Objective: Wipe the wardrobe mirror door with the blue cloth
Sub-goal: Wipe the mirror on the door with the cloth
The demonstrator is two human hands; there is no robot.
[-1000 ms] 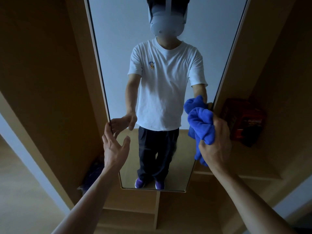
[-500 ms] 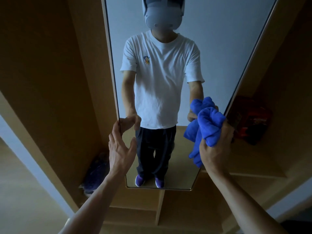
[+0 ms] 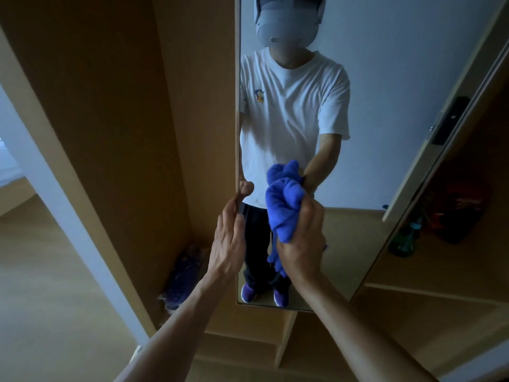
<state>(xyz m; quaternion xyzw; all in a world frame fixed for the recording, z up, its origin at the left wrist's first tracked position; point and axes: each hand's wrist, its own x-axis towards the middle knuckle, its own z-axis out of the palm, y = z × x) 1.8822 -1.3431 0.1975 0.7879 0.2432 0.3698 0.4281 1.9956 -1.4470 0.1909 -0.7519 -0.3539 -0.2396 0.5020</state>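
The tall wardrobe mirror door (image 3: 385, 92) stands in front of me and reflects a person in a white T-shirt. My left hand (image 3: 228, 238) holds the door's left edge, with the thumb on the glass side and the fingers along the edge. My right hand (image 3: 301, 241) grips the bunched blue cloth (image 3: 285, 205) low on the mirror, close to the left edge. The cloth sits at the glass beside its own reflection, and a loose end hangs below my fist. The two hands are close together.
Wooden wardrobe panels flank the mirror. A purple bag (image 3: 183, 274) lies on the wardrobe floor at the left. At the right, shelves hold a red item (image 3: 462, 205) and a green bottle (image 3: 405, 239). A dark handle (image 3: 449, 119) sits on the right-hand door edge.
The mirror door has swung and now fills more of the view. My left hand has closed in on its left edge and taken hold. My right hand has carried the cloth leftward along the mirror.
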